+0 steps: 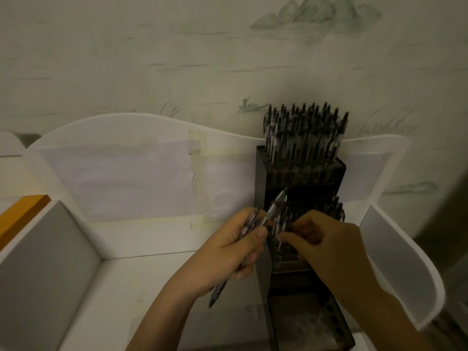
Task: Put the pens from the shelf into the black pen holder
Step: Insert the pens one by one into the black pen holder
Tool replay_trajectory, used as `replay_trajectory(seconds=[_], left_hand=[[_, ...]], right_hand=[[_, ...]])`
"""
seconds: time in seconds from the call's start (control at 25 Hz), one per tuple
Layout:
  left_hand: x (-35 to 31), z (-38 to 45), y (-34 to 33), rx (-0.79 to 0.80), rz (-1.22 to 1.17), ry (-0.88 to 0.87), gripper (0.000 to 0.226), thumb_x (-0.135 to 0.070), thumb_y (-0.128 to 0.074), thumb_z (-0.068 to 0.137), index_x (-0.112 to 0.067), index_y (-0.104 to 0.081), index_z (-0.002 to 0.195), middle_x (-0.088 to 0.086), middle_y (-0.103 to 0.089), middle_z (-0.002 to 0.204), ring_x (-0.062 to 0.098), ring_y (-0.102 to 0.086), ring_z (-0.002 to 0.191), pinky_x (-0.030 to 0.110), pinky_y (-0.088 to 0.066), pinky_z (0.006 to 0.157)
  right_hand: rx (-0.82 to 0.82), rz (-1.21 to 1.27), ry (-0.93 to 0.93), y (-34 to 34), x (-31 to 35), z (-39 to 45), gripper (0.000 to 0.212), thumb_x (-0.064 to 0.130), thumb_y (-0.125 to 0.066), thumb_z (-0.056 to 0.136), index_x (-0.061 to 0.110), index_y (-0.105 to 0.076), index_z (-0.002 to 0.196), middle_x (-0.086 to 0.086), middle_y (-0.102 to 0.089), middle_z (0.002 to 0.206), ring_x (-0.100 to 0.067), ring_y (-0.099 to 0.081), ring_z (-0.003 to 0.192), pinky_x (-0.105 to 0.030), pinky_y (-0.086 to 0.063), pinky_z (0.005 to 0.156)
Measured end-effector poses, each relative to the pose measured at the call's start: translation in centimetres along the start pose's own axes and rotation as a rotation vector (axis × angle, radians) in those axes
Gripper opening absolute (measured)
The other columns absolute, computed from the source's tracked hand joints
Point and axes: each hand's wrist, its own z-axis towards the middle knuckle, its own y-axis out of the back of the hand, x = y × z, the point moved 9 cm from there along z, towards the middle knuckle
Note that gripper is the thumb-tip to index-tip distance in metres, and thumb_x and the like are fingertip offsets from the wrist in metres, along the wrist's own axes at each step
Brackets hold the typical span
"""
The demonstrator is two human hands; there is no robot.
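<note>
While its fingers curl round a small bundle of pens (249,225), the left hand (234,249) holds them slanted just left of the black pen holder (263,249), one tip poking out below the palm and the upper ends rising past the thumb; how many pens it grips is hard to count, since they blur together. Close beside it the right hand (326,239) pinches a single pen (280,225) between thumb and fingertips over the holder's middle tier, its lower end among the pens already standing there (whether it is seated in a slot cannot be told). Blur and dim light smear that tier, and the right hand covers much of it. Behind and above, the top tier (304,171) is packed with upright pens (305,130), their caps a dark mass. Nearer the camera, the lowest tier (311,323) shows a row of open holes along its right side, its front cut off by the frame. All of this stands at the right of a white shelf (141,279) with curved sides, against pale painted wallpaper (177,59).
</note>
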Motion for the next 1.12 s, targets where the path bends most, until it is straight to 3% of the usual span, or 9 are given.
replay_trajectory(seconds=[0.12, 0.28, 0.36, 0.48, 0.56, 0.76, 0.96, 1.12], left_hand=[[-0.1, 0.0, -0.2, 0.011, 0.024, -0.016, 0.019, -0.020, -0.045, 0.100, -0.008, -0.050, 0.113, 0.012, -0.040, 0.065, 0.010, -0.037, 0.043, 0.020, -0.038, 0.039], [-0.6, 0.0, -1.2, 0.060, 0.062, -0.030, 0.015, -0.018, -0.047, 0.100, -0.011, -0.052, 0.112, 0.008, -0.043, 0.061, 0.013, -0.038, 0.042, 0.023, -0.038, 0.040], [-0.6, 0.0, -1.4, 0.054, 0.067, -0.025, 0.014, -0.017, -0.048, 0.100, -0.009, -0.052, 0.110, 0.006, -0.043, 0.060, 0.013, -0.037, 0.042, 0.022, -0.037, 0.040], [-0.1, 0.0, -0.4, -0.042, 0.051, 0.027, 0.014, -0.015, -0.046, 0.101, -0.007, -0.053, 0.110, 0.005, -0.044, 0.062, 0.011, -0.037, 0.043, 0.020, -0.035, 0.040], [1.2, -0.3, 0.7, -0.121, -0.017, 0.139, 0.015, -0.009, -0.040, 0.100, -0.007, -0.053, 0.109, 0.005, -0.046, 0.065, 0.007, -0.036, 0.042, 0.018, -0.031, 0.039], [2.3, -0.5, 1.4, -0.155, -0.031, 0.239, 0.026, 0.003, -0.031, 0.094, -0.007, -0.052, 0.106, 0.005, -0.051, 0.069, 0.009, -0.037, 0.047, 0.019, -0.028, 0.042], [2.4, -0.8, 1.5, -0.161, 0.082, 0.206, 0.027, -0.001, -0.035, 0.099, -0.013, -0.053, 0.116, 0.004, -0.059, 0.077, 0.009, -0.046, 0.055, 0.021, -0.039, 0.051], [1.3, -0.7, 1.2, -0.135, 0.135, 0.098, 0.030, -0.003, -0.038, 0.101, -0.018, -0.052, 0.123, 0.007, -0.062, 0.081, 0.012, -0.049, 0.059, 0.027, -0.042, 0.059]], right_hand=[[-0.102, -0.046, 0.099, 1.6, 1.6, -0.1, 0.031, 0.050, -0.073, 0.070, 0.024, -0.068, 0.086, 0.018, -0.066, 0.070, -0.002, -0.064, 0.064, -0.009, -0.051, 0.056], [-0.047, 0.323, -0.007, 1.5, 2.2, 0.1, 0.020, 0.035, -0.067, 0.081, 0.020, -0.072, 0.092, 0.011, -0.070, 0.067, -0.008, -0.064, 0.056, -0.016, -0.050, 0.051], [-0.042, 0.468, -0.130, 1.3, 1.3, 0.4, 0.015, 0.028, -0.064, 0.081, 0.019, -0.073, 0.089, 0.006, -0.073, 0.071, -0.009, -0.067, 0.061, -0.020, -0.054, 0.061], [-0.184, 0.633, -0.246, 3.9, -0.1, 0.7, 0.012, 0.021, -0.065, 0.081, 0.015, -0.072, 0.088, -0.001, -0.075, 0.081, -0.021, -0.072, 0.076, -0.032, -0.058, 0.075], [-0.256, 0.538, -0.189, 6.3, 0.3, 0.7, 0.006, 0.018, -0.068, 0.081, 0.017, -0.072, 0.085, 0.004, -0.075, 0.076, -0.015, -0.072, 0.071, -0.023, -0.057, 0.072], [-0.154, 0.126, -0.050, 5.1, 1.5, -0.2, 0.009, 0.027, -0.069, 0.082, 0.024, -0.074, 0.089, 0.017, -0.072, 0.076, 0.004, -0.067, 0.076, -0.001, -0.046, 0.069], [-0.137, 0.067, 0.046, 3.3, 1.0, -0.3, 0.024, 0.030, -0.066, 0.082, 0.014, -0.075, 0.096, 0.010, -0.073, 0.082, 0.003, -0.068, 0.077, -0.005, -0.049, 0.074], [-0.117, 0.023, 0.083, 2.9, 0.9, -0.1, 0.012, 0.024, -0.071, 0.081, 0.018, -0.074, 0.090, 0.014, -0.070, 0.076, 0.006, -0.066, 0.076, -0.003, -0.048, 0.069]])
